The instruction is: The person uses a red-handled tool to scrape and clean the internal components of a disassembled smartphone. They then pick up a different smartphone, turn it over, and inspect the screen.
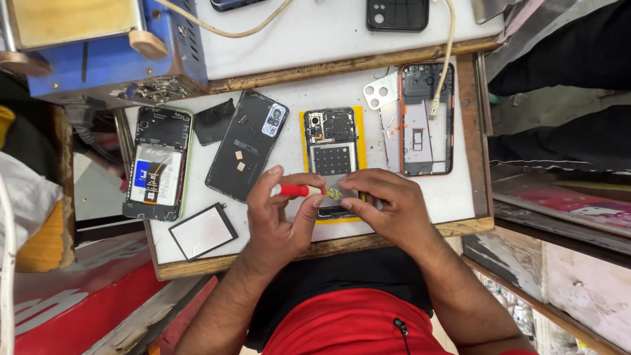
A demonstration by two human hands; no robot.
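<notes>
The left hand (279, 213) is closed around a red-handled screwdriver (297, 190), thumb and fingers pinching the smooth plastic grip so the tip points right. The right hand (388, 207) presses its fingertips on the near end of an opened phone (332, 154), with a small yellowish piece (333, 193) nipped between finger and thumb just at the tool's tip. The two hands meet over that spot, close together.

The opened phone lies back-up on a yellow mat (304, 141) in the middle of the white counter (453, 194), its dark inner frame showing a square grid of dots and a camera block at the far end.

To its right lies an orange-rimmed phone shell (427, 118), rectangular, with grey metal plates inside and a cream cable (447, 59) plugged into it. A silver camera plate (380, 94) with round holes sits at its far left corner.

To the left lies a glossy dark back cover (244, 148), tilted, with two small tan squares on it. Farther left is a green-edged phone (158, 164) with a white battery exposed, and between them a black torn sheet (213, 121). Near the counter's near left edge rests a flat black-framed white panel (202, 231). A blue metal box (105, 59) stands at the far left, and a black camera cover (397, 14) lies on the far shelf.
</notes>
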